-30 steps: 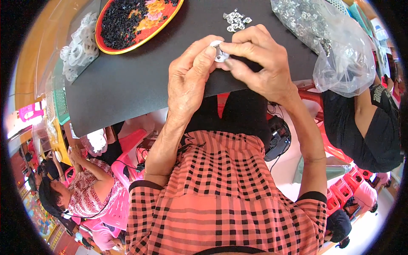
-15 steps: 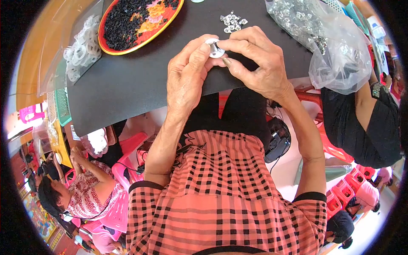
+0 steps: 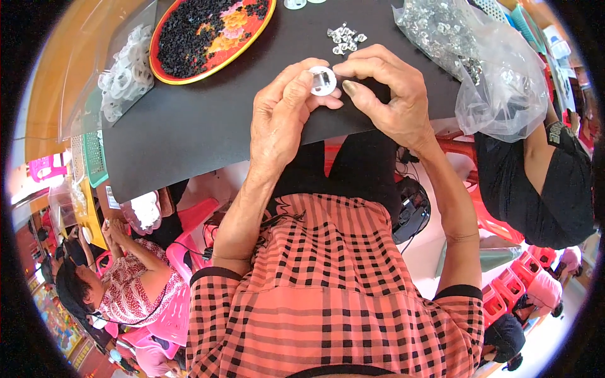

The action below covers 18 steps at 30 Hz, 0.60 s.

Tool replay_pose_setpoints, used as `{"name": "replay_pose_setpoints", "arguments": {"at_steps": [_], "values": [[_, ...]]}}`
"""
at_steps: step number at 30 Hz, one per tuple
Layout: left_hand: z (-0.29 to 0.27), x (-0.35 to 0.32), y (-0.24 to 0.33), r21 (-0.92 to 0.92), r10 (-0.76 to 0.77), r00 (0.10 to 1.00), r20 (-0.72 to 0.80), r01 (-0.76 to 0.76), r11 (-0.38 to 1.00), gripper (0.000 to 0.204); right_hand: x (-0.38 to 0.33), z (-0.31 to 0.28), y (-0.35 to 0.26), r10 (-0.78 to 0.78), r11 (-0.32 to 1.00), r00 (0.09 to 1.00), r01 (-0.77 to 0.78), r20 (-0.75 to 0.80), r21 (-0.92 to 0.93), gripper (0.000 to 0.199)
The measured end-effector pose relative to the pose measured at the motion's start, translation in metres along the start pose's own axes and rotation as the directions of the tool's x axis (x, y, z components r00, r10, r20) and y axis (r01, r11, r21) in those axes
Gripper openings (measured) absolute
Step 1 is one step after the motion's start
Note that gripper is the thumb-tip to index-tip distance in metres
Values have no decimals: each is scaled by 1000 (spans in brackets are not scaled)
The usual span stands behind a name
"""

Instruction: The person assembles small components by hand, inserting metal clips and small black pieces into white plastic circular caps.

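A small round white plastic piece (image 3: 330, 89) with a dark, shiny middle is pinched between the thumb and fingers of my left hand (image 3: 275, 113), above the near edge of the dark table. Just to its right is my right hand (image 3: 398, 101), its thumb and index finger apart, with nothing visible between them. Beyond my hands lies a small heap of clear, shiny pieces (image 3: 343, 41). To the left, a red and yellow tray (image 3: 253, 33) with a flower pattern carries many small black pieces (image 3: 189, 41).
White plastic rings (image 3: 129, 82) lie in a clear bag at the far left of the table (image 3: 183, 142). A clear bag of shiny pieces (image 3: 441, 38) lies at the far right, beside a person in black (image 3: 535, 189). Another person (image 3: 135, 277) sits at lower left.
My right hand has drawn back slightly from the white piece, and its thumb and index finger have parted. The piece now faces up more, still in my left hand.
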<state>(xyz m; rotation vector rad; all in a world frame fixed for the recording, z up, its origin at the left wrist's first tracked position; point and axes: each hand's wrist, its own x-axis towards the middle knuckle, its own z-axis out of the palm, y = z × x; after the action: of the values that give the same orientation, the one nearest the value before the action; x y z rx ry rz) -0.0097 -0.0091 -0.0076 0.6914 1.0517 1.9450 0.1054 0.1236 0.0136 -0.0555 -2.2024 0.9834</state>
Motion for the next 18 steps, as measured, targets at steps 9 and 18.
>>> {"name": "replay_pose_setpoints", "arguments": {"at_steps": [9, 18], "values": [[-7, 4, 6, -133, -116, 990, 82, 126, 983, 34, 1, -1, -1, 23, 1000, 1000, -23, 13, 15, 24], [-4, 3, 6, -103, -122, 991, 52, 127, 987, 34, 0, 0, -1, 35, 999, 999, -35, 5, 22, 26]]}}
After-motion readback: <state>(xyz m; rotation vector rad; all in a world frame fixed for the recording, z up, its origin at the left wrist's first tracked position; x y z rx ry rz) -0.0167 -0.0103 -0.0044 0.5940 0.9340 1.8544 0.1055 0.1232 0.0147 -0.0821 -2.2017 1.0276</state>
